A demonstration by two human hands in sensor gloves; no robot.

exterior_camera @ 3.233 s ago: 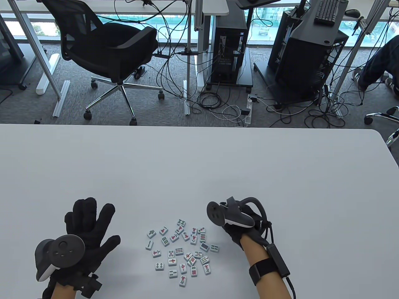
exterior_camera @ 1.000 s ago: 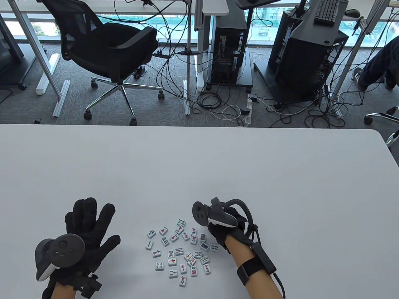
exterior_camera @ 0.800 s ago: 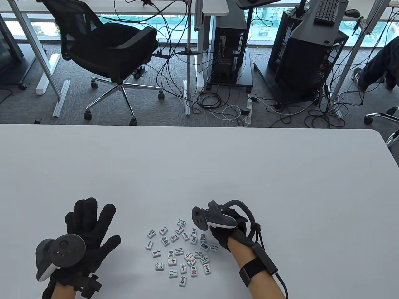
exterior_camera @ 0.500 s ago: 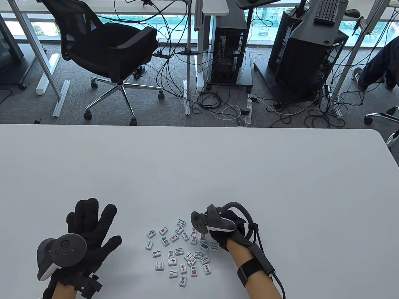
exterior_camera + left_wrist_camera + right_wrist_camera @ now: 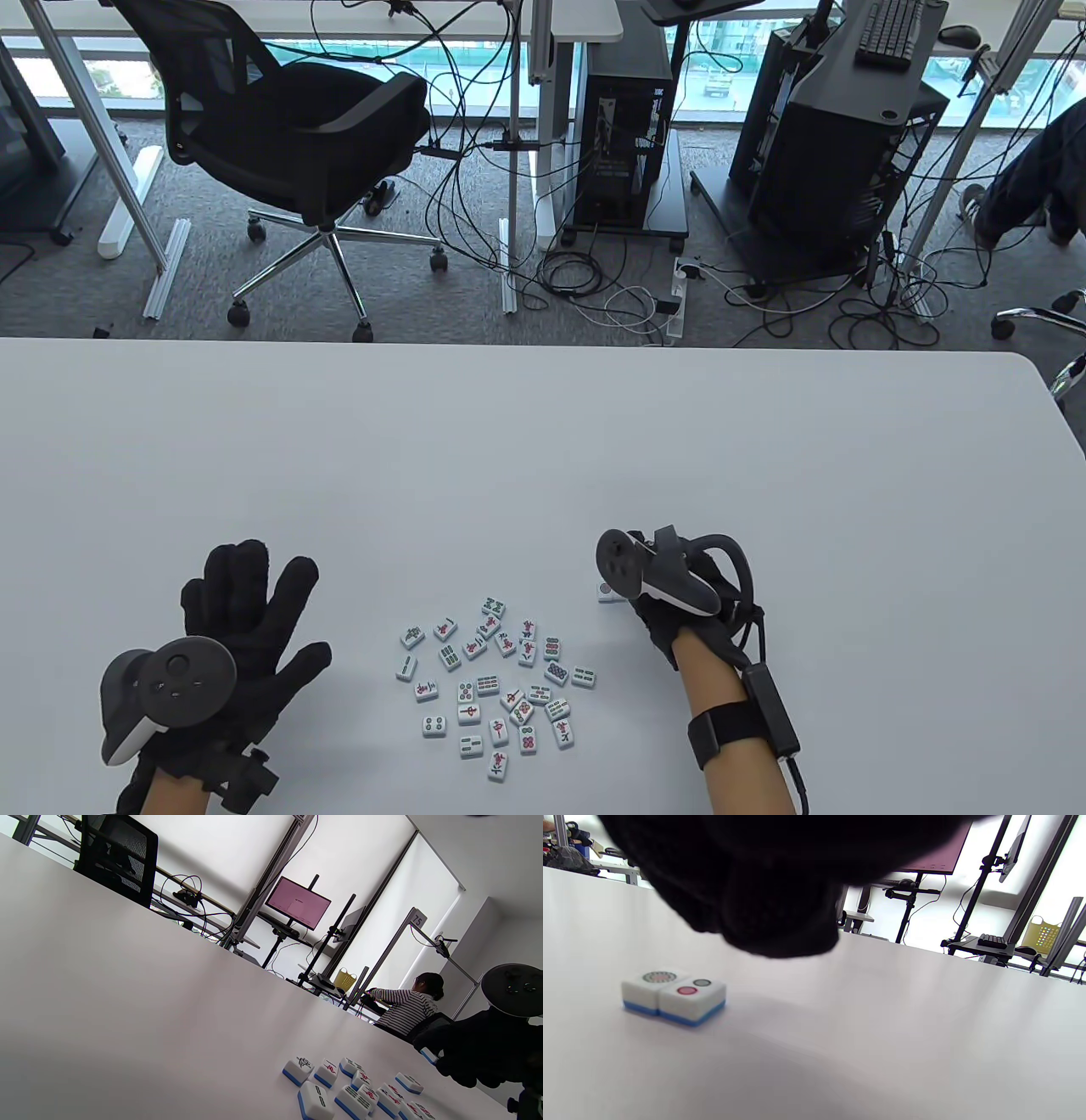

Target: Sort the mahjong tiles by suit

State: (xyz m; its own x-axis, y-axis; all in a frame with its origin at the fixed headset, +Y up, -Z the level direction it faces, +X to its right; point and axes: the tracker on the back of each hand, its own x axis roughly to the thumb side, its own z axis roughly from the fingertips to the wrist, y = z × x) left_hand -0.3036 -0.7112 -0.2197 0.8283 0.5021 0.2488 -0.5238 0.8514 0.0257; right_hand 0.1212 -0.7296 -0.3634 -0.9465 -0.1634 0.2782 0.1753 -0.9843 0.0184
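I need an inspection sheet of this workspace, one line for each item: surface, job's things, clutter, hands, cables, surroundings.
Surface: white table, mostly bare.
Job's things: loose tiles face up near the front edge; two circle tiles set side by side, touching, apart from the rest.
Clutter: nothing seen.
Hands: left hand flat on the table, fingers spread; right hand above the two circle tiles, grip hidden.
Cables: wire along the right forearm; tangled floor cables.
Surroundings: office chair, desks, seated person.

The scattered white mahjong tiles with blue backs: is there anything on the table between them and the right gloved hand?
Nothing visible: only bare white table lies between the scattered white mahjong tiles with blue backs and the right gloved hand. Two dot tiles already sit apart, just ahead of its fingers.
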